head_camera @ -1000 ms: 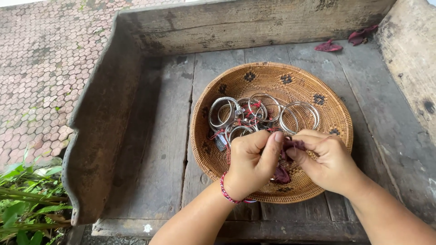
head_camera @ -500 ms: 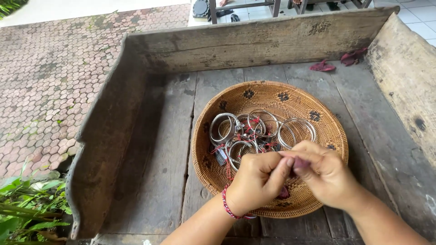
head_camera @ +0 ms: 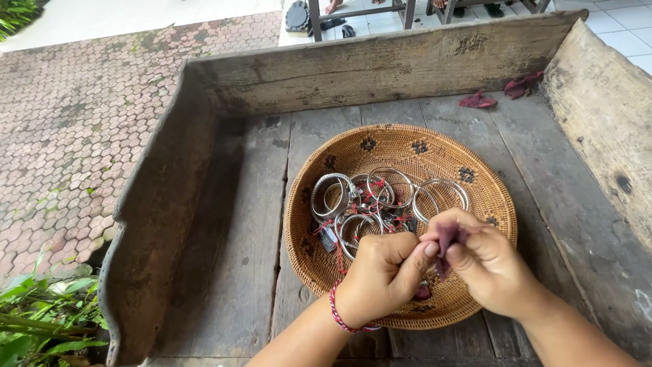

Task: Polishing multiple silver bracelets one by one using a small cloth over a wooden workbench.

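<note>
left hand [head_camera: 380,282]: held over the near part of the basket, fingers curled in, thumb and forefinger pinched against the small dark red piece; a red braided cord bracelet [head_camera: 337,314] circles the wrist.
right hand [head_camera: 490,265]: just beside the left hand, touching it at the fingertips; its grip is closed on the same dark red piece from the other side.
dark red piece [head_camera: 446,238]: small, soft-looking, purple-red, caught between the fingertips of both hands above the basket's near half; a bit of it shows below the fingers; what it is made of cannot be told.
woven basket [head_camera: 380,146]: round, shallow, tan wicker with dark square motifs round the inner wall; it rests on the wooden surface, roughly in the middle, and the hands cover its near rim.
silver bangles [head_camera: 380,197]: a loose heap of metal rings lying in the middle of the basket, overlapping one another, just beyond the hands.
red threads [head_camera: 372,196]: thin red strands and tags tangled among the bangles.
wooden surface [head_camera: 231,224]: weathered grey planks with raised board sides at the left, far and right edges.
red scraps [head_camera: 477,101]: two dark red bits lying at the far right corner of the planks, well apart from the basket.
brick paving [head_camera: 61,129]: patterned ground to the left, with green leaves [head_camera: 34,319] at the lower left corner.
</note>
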